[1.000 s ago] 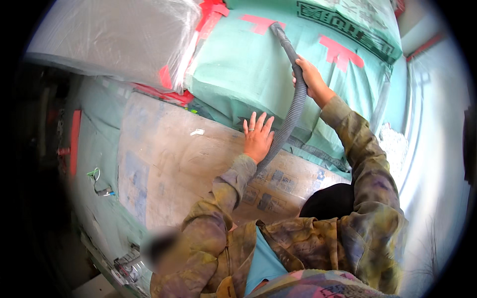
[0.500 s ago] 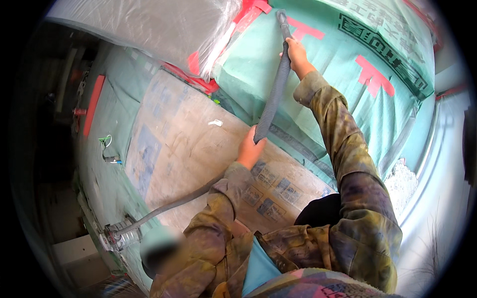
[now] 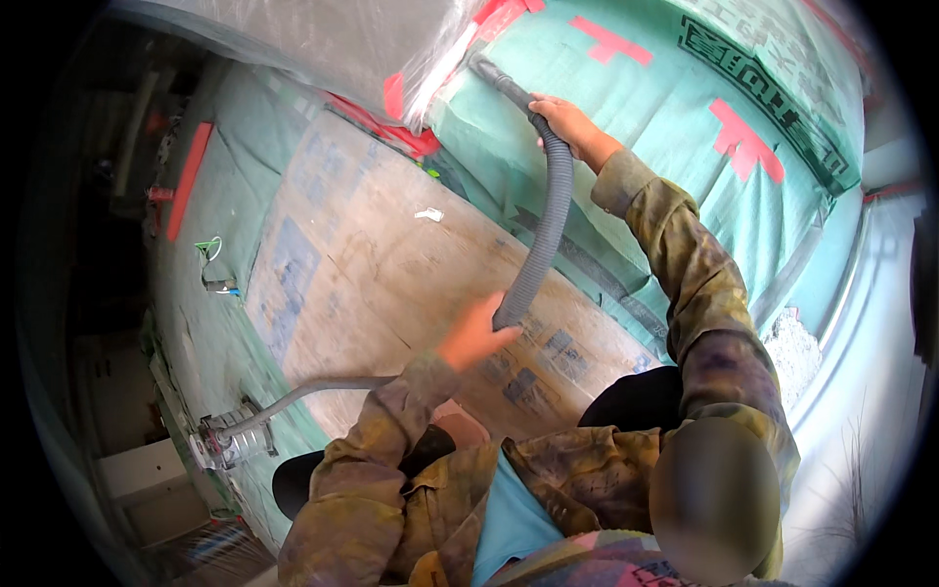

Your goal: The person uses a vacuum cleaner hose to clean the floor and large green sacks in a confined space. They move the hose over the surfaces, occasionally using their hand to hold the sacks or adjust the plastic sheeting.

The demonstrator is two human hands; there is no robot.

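Observation:
A grey ribbed vacuum hose (image 3: pixel 548 230) curves between my two hands. My right hand (image 3: pixel 570 125) is closed round its upper end, just behind the darker nozzle (image 3: pixel 501 82). That nozzle touches the green protective cloth (image 3: pixel 626 108) near its far left corner. Lower down, my left hand (image 3: pixel 474 336), slightly blurred, grips the hose above the brown floor board (image 3: pixel 391 264). From there the hose passes under my left sleeve and runs to a clear and silver vacuum canister (image 3: pixel 235 437) at the lower left.
Plastic sheeting (image 3: pixel 333 49) drapes a large block at the far left of the green cloth. Red tape (image 3: pixel 748 142) marks the cloth. A white scrap (image 3: pixel 428 214) lies on the board. Wires (image 3: pixel 217 274) stick out at left, and a whitish rough patch (image 3: pixel 792 352) shows at right.
The nozzle has swung left and nearer across the green cloth, and the hose bends more. My left hand has moved down and slightly left; my right hand has dropped a little.

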